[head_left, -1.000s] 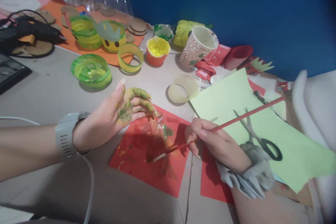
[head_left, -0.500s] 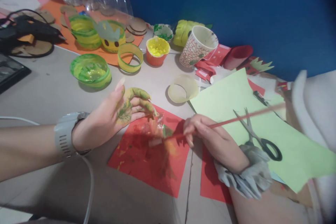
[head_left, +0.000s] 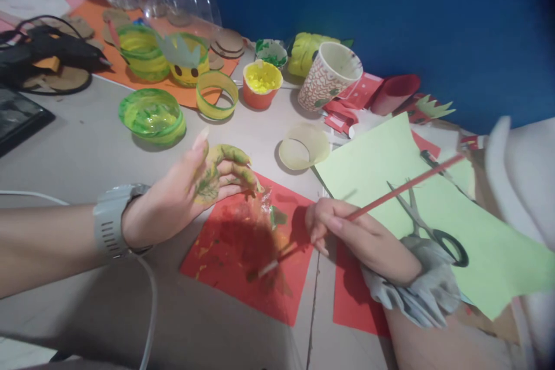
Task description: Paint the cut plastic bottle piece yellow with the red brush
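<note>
My right hand (head_left: 347, 234) is closed around a red-handled paintbrush (head_left: 390, 192), its tip low over the paint-smeared red paper (head_left: 208, 260). I cannot tell whether the bristles touch the sheet. Green and yellow paint covers the palm and fingers of my left hand (head_left: 195, 185), which is open and palm turned inward at the paper's upper left edge. Between the hands lies a crumpled clear plastic scrap (head_left: 266, 199) with green paint. Above my left hand sits a green-and-yellow painted bowl (head_left: 151, 117), and beside it a painted ring (head_left: 217, 105).
A yellow paint cup (head_left: 261, 85) and a patterned paper cup (head_left: 329, 76) stand at the back. Scissors (head_left: 414, 217) rest on pale green paper (head_left: 485, 243) to the right. A black glue gun (head_left: 56, 49) lies far left; a white cable (head_left: 151, 306) crosses the left front.
The brush tip has moved down and slightly right over the red paper, and my right hand has shifted slightly right and down. My left hand looks almost unchanged.
</note>
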{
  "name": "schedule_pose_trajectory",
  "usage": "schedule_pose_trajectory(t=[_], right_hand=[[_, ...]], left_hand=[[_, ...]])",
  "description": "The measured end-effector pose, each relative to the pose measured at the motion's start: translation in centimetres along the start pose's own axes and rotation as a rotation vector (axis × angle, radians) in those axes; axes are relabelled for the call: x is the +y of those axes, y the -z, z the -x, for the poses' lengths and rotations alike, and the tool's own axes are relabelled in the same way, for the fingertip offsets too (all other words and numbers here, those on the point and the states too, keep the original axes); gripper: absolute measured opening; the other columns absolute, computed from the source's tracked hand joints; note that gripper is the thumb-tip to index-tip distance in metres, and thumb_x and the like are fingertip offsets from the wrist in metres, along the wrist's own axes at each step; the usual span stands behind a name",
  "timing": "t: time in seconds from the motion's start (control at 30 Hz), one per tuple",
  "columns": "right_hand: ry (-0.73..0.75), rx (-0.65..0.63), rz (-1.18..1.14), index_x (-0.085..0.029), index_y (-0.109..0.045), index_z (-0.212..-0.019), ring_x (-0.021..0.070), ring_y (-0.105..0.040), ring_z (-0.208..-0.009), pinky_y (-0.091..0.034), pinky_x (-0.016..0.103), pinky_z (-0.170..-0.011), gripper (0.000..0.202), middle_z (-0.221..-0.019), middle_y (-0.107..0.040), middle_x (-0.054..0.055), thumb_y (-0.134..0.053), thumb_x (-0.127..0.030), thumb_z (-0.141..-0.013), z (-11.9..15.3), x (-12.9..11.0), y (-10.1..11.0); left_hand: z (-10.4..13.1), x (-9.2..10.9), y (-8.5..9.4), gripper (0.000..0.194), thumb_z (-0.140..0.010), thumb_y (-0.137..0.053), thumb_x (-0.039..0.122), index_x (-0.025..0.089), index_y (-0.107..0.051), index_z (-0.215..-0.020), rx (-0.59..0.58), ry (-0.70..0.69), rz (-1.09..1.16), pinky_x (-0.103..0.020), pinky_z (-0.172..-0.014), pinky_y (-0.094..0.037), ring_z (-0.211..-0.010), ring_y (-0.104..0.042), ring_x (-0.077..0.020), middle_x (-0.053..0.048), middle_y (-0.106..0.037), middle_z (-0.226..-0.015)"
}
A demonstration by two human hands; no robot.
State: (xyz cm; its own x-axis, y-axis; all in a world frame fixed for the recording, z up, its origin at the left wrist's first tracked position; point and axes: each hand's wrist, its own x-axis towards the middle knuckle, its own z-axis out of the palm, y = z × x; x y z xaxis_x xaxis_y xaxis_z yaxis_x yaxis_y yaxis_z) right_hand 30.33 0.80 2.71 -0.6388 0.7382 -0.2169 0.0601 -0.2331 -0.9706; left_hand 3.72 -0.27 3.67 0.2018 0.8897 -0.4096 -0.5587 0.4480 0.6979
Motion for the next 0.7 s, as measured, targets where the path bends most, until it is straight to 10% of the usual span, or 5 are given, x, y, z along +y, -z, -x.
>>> schedule_pose_trajectory(t=[0.7], right_hand=[[0.038, 0.041, 0.005, -0.022, -0.067, -0.085, 0.0125, -0.061, -0.074, -0.05, 0.026, -0.075, 0.027, -0.077, -0.063, 0.001, -0.052, -0.035, -0.102, -0.05, -0.33, -0.37]], left_hand=[[-0.09, -0.4, 0.22, 0.057, -0.095, -0.043, 0.066, 0.016, -0.069, -0.093, 0.025, -0.033, -0.099, -0.037, -0.09, -0.06, -0.086, -0.069, -0.0214, -0.006, -0.07, -0.083]])
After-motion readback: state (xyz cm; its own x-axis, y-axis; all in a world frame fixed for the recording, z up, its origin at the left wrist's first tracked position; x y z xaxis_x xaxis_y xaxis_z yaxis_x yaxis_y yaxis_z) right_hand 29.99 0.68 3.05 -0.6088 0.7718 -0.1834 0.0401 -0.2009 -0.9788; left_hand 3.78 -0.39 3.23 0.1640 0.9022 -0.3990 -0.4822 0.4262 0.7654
